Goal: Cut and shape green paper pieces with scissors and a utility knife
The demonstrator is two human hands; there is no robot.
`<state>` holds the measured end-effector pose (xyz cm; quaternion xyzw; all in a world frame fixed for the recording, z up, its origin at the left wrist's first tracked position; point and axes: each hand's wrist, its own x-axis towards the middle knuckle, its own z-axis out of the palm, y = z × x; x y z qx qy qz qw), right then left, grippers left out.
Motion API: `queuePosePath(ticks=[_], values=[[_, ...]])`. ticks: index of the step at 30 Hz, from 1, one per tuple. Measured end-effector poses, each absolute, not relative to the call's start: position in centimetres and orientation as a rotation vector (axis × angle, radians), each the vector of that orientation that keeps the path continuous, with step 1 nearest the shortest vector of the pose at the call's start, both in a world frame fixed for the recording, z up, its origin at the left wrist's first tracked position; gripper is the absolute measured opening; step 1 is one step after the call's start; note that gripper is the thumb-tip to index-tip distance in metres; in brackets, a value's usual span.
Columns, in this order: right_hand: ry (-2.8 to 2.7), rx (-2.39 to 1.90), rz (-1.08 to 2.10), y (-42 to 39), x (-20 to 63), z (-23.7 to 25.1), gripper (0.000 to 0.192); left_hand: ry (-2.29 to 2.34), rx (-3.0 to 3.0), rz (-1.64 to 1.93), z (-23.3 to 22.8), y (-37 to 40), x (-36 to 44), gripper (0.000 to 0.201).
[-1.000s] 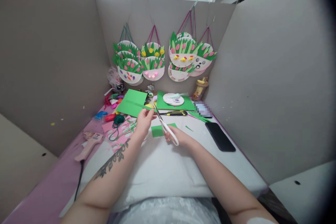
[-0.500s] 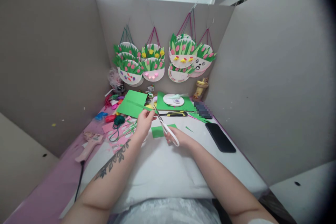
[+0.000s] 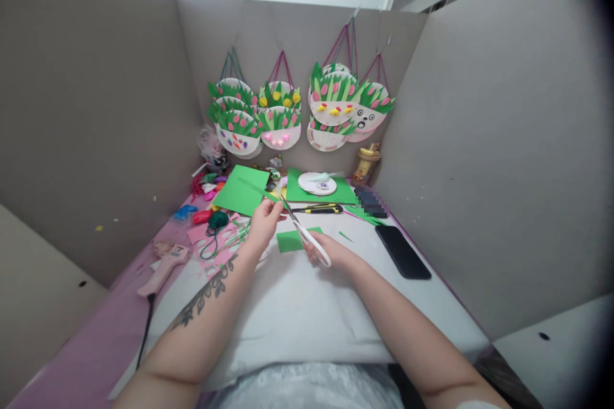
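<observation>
My left hand (image 3: 267, 220) pinches a narrow strip of green paper (image 3: 259, 189), which reaches up and left over a green sheet (image 3: 242, 189). In my right hand (image 3: 328, 250) is a pair of white-handled scissors (image 3: 314, 246), its blades pointing up and left to the strip by my left fingertips. Whether the blades touch the strip I cannot tell. Under the scissors a green paper piece (image 3: 290, 241) lies on the white table cover (image 3: 307, 313). Beyond my hands lies a yellow-and-black utility knife (image 3: 322, 208). A thin green scrap (image 3: 345, 236) rests right of the scissors.
To the left are a pink glue gun (image 3: 165, 265), a dark green yarn ball (image 3: 217, 220) and pink paper scraps (image 3: 225, 249). A black phone (image 3: 403, 252) lies right. White paper plates (image 3: 317, 183) sit at the back. Flower-decorated plates (image 3: 281, 134) hang on the grey partition (image 3: 268, 25).
The white scissor handles have shifted slightly right and are a little differently angled. My left hand keeps its hold on the green strip in nearly the same place.
</observation>
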<state>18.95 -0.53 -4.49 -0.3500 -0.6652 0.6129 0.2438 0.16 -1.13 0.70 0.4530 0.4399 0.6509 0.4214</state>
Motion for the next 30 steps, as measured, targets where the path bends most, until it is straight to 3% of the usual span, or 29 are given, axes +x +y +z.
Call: queuePosePath(ticks=[9,30], values=[[-1.912,-0.974,1.566,0.0,19.6,-5.2,0.021,1.096,1.144,1.631,0.6,-1.1,0.0,0.036],[-1.924,-0.962,1.604,-0.5,20.3,-3.8,0.023,1.112,1.245,1.581,0.1,-0.6,-0.4,0.030]])
